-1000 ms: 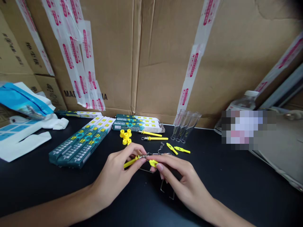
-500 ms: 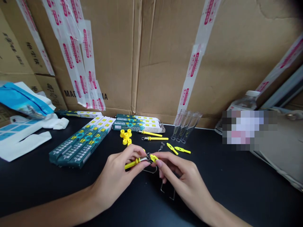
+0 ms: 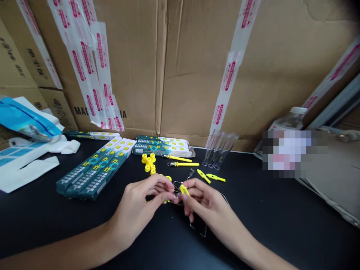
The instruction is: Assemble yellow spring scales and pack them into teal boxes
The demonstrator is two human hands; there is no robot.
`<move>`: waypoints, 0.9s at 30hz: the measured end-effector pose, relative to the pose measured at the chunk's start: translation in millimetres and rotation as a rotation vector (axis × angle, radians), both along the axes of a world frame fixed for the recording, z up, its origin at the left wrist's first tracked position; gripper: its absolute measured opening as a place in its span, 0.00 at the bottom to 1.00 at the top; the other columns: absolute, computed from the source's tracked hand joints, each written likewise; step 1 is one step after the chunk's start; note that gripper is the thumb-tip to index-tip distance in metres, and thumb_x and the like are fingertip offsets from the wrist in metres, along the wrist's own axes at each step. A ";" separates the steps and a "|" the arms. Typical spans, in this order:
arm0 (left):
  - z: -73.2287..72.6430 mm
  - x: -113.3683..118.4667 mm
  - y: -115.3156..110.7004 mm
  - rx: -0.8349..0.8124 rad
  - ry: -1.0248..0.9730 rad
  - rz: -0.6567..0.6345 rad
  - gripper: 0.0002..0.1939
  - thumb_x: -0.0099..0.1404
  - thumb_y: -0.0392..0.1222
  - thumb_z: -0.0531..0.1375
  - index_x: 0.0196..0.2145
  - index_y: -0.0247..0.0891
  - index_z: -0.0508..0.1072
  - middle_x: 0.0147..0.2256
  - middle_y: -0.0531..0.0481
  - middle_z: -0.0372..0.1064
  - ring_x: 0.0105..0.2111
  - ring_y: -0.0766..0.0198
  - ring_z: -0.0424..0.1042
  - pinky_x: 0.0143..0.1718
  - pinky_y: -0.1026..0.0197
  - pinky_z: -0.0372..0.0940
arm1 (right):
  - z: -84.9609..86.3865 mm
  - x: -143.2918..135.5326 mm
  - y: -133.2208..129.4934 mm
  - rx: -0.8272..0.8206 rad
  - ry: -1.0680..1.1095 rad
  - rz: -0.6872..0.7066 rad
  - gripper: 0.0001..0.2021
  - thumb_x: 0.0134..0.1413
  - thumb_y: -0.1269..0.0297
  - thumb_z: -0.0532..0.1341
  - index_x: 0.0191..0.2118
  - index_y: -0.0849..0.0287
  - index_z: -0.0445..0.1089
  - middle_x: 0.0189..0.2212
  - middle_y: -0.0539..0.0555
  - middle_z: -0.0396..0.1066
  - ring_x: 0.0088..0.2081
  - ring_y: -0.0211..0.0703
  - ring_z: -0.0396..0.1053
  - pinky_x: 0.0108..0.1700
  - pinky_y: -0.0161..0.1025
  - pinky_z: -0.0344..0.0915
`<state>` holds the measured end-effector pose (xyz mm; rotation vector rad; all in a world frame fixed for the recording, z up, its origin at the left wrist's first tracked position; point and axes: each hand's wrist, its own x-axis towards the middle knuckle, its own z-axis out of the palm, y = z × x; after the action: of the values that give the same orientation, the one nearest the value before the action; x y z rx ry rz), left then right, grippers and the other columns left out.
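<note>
My right hand (image 3: 209, 204) pinches a small yellow plastic piece (image 3: 184, 189) between thumb and fingers, with thin metal wire hooks (image 3: 204, 230) showing below it. Close beside it, my left hand (image 3: 146, 202) has thumb and fingertips brought together; what they grip is too small to make out. Part of a yellow rod (image 3: 165, 201) shows under the left fingertips, and wire loops lie between both hands. Behind them are several yellow caps (image 3: 148, 161), two yellow rods with metal ends (image 3: 184, 164), a spring (image 3: 192, 173) and two flat yellow pieces (image 3: 216, 177).
Printed green-and-white boxes (image 3: 95, 168) lie at the left, with more boxes (image 3: 163, 146) against the cardboard wall (image 3: 135, 75). Clear tubes (image 3: 221, 150) stand at the back. A plastic bottle (image 3: 292, 119) and a grey bag (image 3: 334, 168) are on the right; blue packaging (image 3: 28, 116) is far left.
The yellow rod with the metal end, earlier held sideways in my left hand, has tilted down and is mostly hidden. The yellow piece stays in my right hand, turned slightly.
</note>
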<state>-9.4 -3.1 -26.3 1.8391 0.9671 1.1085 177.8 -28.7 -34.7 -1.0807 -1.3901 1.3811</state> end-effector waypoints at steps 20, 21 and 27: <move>0.2 -1.7 -1.5 0.238 0.090 -0.015 0.05 0.59 0.33 0.68 0.33 0.40 0.77 0.30 0.56 0.77 0.28 0.69 0.76 0.33 0.72 0.72 | 0.7 -1.0 -3.1 0.082 -0.105 0.009 0.17 0.60 0.49 0.60 0.35 0.60 0.71 0.27 0.50 0.69 0.26 0.35 0.66 0.29 0.33 0.65; -0.3 -1.6 -1.1 0.232 0.090 -0.015 0.05 0.59 0.33 0.68 0.34 0.40 0.77 0.31 0.56 0.77 0.29 0.69 0.76 0.33 0.72 0.72 | 0.3 -1.0 -3.2 0.086 -0.112 -0.005 0.17 0.60 0.49 0.61 0.35 0.60 0.71 0.27 0.50 0.68 0.26 0.35 0.65 0.29 0.33 0.65; -2.3 -2.9 1.0 0.219 0.099 -0.019 0.04 0.60 0.34 0.67 0.35 0.40 0.79 0.32 0.56 0.79 0.30 0.68 0.78 0.35 0.71 0.72 | 0.9 -1.1 -3.8 0.083 -0.109 -0.029 0.18 0.58 0.47 0.61 0.36 0.60 0.71 0.28 0.50 0.68 0.27 0.36 0.65 0.28 0.33 0.65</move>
<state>-12.3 -2.1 -28.6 2.0913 0.9114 1.1593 176.6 -32.5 -33.8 -1.1311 -1.4907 1.2490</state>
